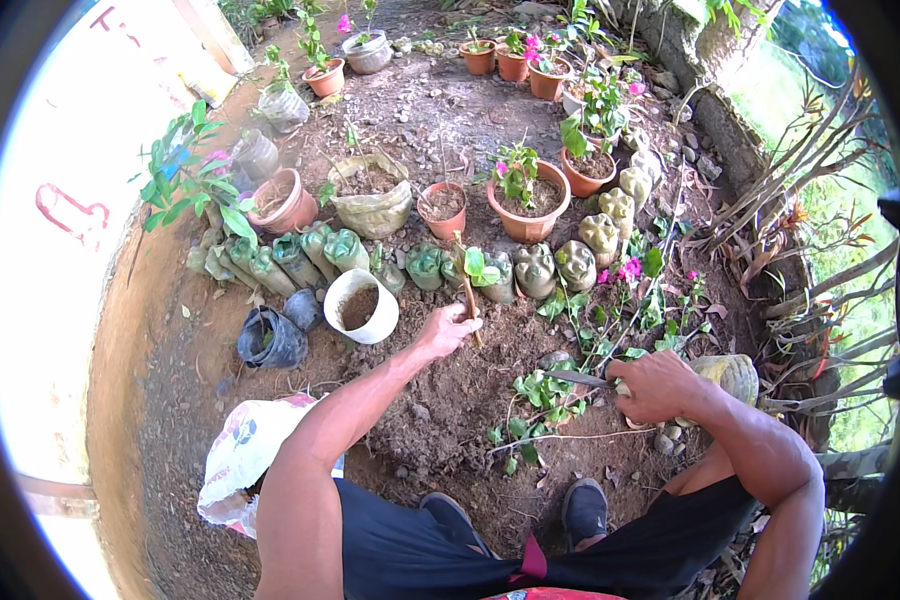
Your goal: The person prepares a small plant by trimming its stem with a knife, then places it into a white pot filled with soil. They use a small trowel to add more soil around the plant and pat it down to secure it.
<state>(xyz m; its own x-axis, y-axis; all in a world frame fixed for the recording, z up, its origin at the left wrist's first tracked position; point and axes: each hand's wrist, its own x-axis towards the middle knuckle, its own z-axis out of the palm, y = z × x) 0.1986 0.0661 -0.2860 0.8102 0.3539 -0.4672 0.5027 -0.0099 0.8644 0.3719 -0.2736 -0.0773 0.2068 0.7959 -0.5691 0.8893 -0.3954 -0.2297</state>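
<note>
Between the thumb and fingers of my left hand (448, 331) stands a short woody plant cutting (469, 296), roughly upright, with a few green leaves near its top. My right hand (656, 386) grips a knife by its handle; the knife blade (579, 379) points left over leafy green trimmings (544, 394). Loose dug soil (435, 405) lies below the cutting. To the left of my left hand sits a white plastic pot (361, 306) with soil inside. Cut bougainvillea branches (630, 315) with pink flowers spread near my right hand.
Upturned plastic bottles (424, 266) edge a bed of potted plants, including a terracotta-coloured pot (529, 202). Black plastic grow bags (271, 337) and a white sack (251, 457) are on the left. A plastic container (727, 379) lies beyond my right hand. Bare stems (832, 292) crowd the right edge.
</note>
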